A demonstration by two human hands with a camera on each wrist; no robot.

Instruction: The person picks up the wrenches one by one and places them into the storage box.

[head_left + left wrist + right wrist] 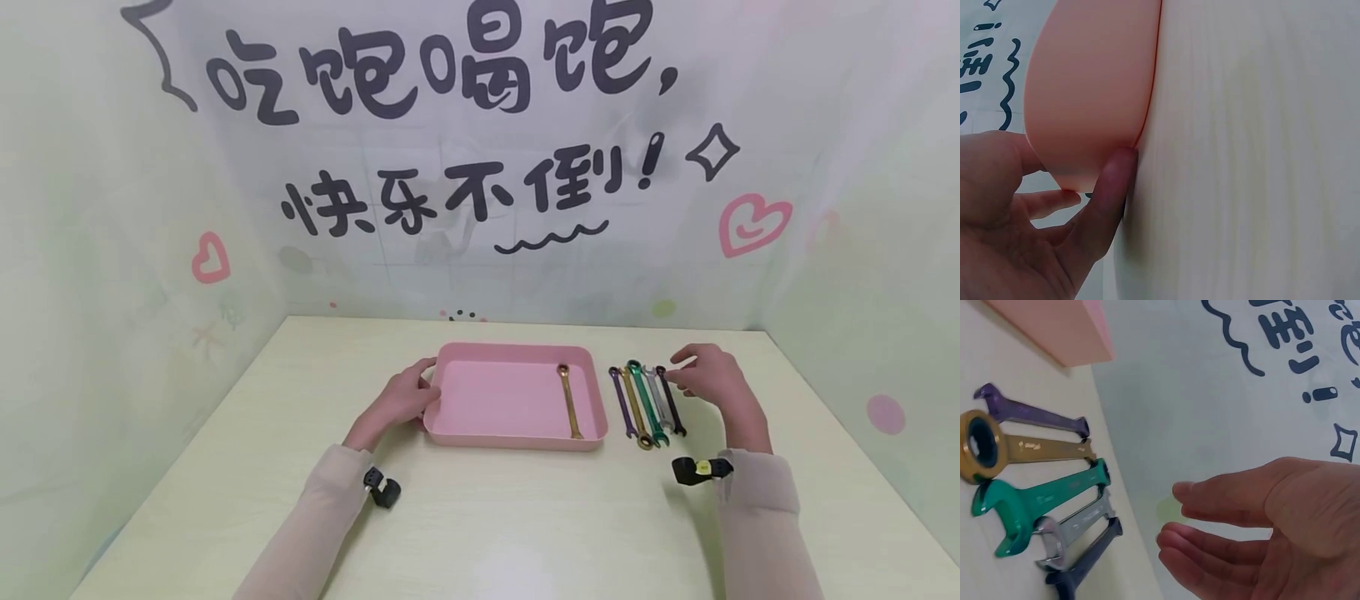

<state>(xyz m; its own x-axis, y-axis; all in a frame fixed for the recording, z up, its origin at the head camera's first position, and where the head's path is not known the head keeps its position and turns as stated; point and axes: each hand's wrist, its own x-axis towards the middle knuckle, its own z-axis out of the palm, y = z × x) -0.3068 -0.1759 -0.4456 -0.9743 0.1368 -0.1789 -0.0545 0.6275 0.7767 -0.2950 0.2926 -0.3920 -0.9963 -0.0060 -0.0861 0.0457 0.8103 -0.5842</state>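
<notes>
A pink tray (487, 404) lies on the table, with one gold wrench (570, 404) inside near its right end. My left hand (401, 397) holds the tray's left end; in the left wrist view the thumb (1113, 187) presses one side and fingers reach round the other. Right of the tray, several wrenches lie side by side: purple (1038, 417), gold (1047, 450), green (1054, 495), silver (1075, 525) and a dark one (1091, 553). Beside the dark wrench's upper end, my right hand (712, 379) hovers with loosely bent fingers and holds nothing.
The pale wooden table (510, 517) reaches back to a printed curtain (450, 275) with dark lettering, and similar curtains stand on both sides. Small black cameras are strapped to the left sleeve (330, 492) and right sleeve (761, 492).
</notes>
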